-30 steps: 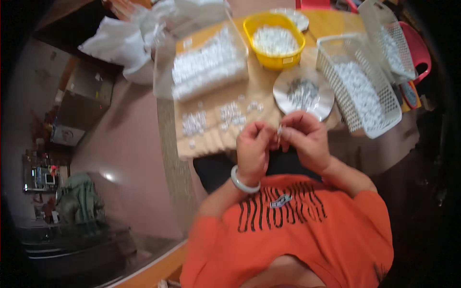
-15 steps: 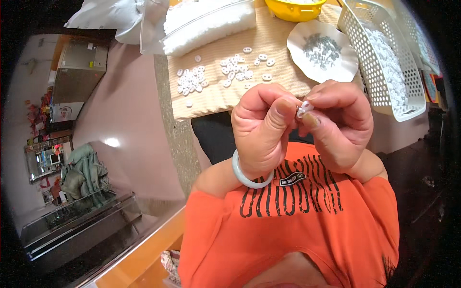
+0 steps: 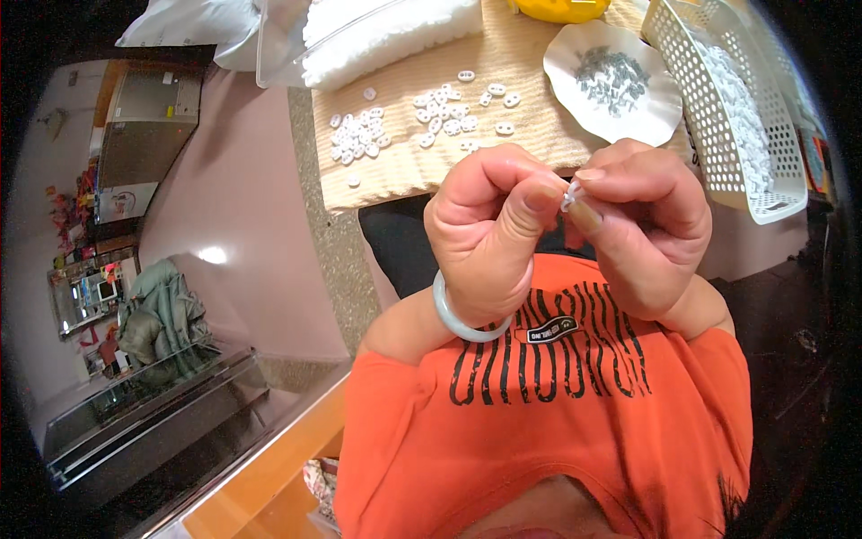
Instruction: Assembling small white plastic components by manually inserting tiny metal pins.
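In front of my chest, my left hand and my right hand meet at the fingertips. A small white plastic piece is pinched between my right thumb and forefinger. My left thumb and forefinger are pressed together against the piece's left side; whatever they grip is hidden. Beyond the hands, a ribbed beige cloth carries a cluster of small white pieces and looser two-holed white pieces. A wavy-edged white dish holds many tiny grey parts.
A clear box heaped with white pieces stands at the back left, beside a white bag. The yellow bowl is at the back. At right, a perforated white basket contains more white pieces.
My hands have shifted slightly, the right one a little to the right. The white piece has turned and shows less between the fingertips. The view has moved slightly too.
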`<state>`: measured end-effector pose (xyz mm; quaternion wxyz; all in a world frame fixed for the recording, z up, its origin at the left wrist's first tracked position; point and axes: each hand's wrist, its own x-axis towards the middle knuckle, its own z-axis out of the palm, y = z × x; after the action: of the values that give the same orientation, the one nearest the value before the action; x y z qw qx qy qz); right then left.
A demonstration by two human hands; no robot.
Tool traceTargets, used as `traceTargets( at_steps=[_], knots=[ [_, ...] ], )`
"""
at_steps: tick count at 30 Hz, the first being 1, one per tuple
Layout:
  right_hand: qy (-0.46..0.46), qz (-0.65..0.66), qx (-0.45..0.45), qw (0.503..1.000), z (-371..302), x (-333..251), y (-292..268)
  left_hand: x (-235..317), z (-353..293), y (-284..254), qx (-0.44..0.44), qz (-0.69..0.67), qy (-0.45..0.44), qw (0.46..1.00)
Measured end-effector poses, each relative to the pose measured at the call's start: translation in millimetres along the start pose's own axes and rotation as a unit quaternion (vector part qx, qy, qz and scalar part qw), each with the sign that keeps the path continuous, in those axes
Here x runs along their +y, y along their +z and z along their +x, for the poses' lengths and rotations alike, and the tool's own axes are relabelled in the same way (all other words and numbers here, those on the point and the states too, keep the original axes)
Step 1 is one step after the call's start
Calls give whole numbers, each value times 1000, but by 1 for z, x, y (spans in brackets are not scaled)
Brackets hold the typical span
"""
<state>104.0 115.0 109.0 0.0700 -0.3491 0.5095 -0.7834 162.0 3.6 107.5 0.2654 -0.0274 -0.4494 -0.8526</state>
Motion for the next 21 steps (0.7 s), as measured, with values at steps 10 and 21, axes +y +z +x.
traceTargets(
  at_steps=[10,21],
  knots=[
    [-77,-147,-50,985,8,-1,-5,1,7,-17,-60,200,100,973],
    [51,-2,-9,999,4,9,-4,0,1,-11,-11,86,-20,996]
  ],
)
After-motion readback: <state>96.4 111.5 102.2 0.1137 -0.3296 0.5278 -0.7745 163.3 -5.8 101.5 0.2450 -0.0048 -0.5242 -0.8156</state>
